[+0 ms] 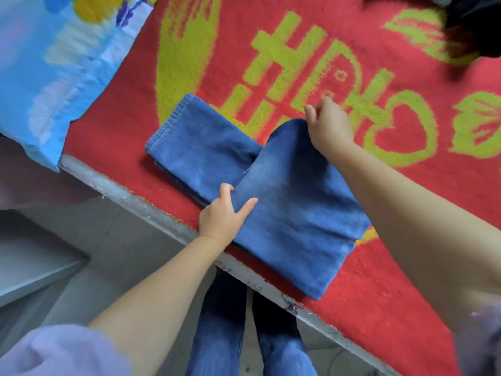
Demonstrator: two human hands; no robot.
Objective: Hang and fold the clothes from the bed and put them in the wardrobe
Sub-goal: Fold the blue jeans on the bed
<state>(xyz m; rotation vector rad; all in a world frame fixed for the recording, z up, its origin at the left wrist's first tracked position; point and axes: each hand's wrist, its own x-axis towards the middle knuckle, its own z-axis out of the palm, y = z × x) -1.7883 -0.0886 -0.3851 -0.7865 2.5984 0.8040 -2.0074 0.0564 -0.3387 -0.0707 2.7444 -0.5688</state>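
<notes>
Blue jeans (pixel 292 207) lie part-folded at the near edge of the bed, on the red blanket (pixel 379 308). The near fold is pinched by the left hand (pixel 222 213); the raised far fold is gripped by the right hand (pixel 329 126). Folding is judged unfinished. Farther off, a dark garment (pixel 471 25) is left untouched, and no wardrobe is seen.
</notes>
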